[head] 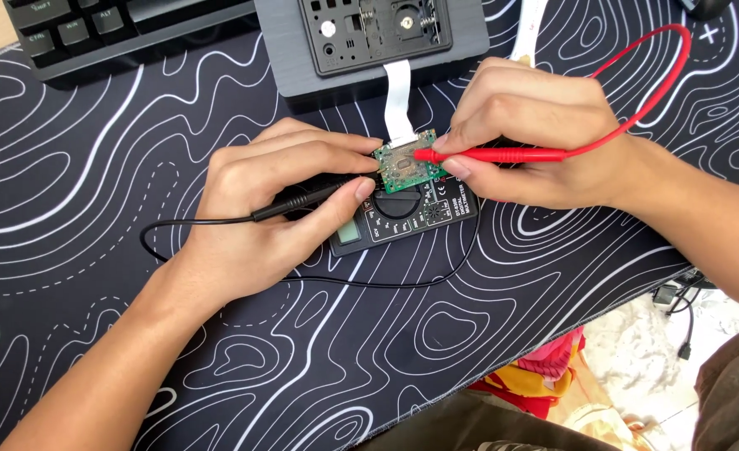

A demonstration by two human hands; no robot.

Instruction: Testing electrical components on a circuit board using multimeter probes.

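**Bare hands, bare forearms**

Left hand (273, 213): no glove, no ring, no watch; nails cut short. Forearm uncovered down to the frame's bottom edge, no sleeve in sight.
Right hand (528, 138): likewise ungloved, no jewellery, nails short and plain. Forearm uncovered to the right edge.
Below the right forearm, at the lower right corner, a patch of drab olive-brown cloth (733, 392), apparently the person's garment

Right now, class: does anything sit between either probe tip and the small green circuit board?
Nothing visible does. The red probe in the right hand and the black probe in the left hand both reach the circuit board unobstructed.
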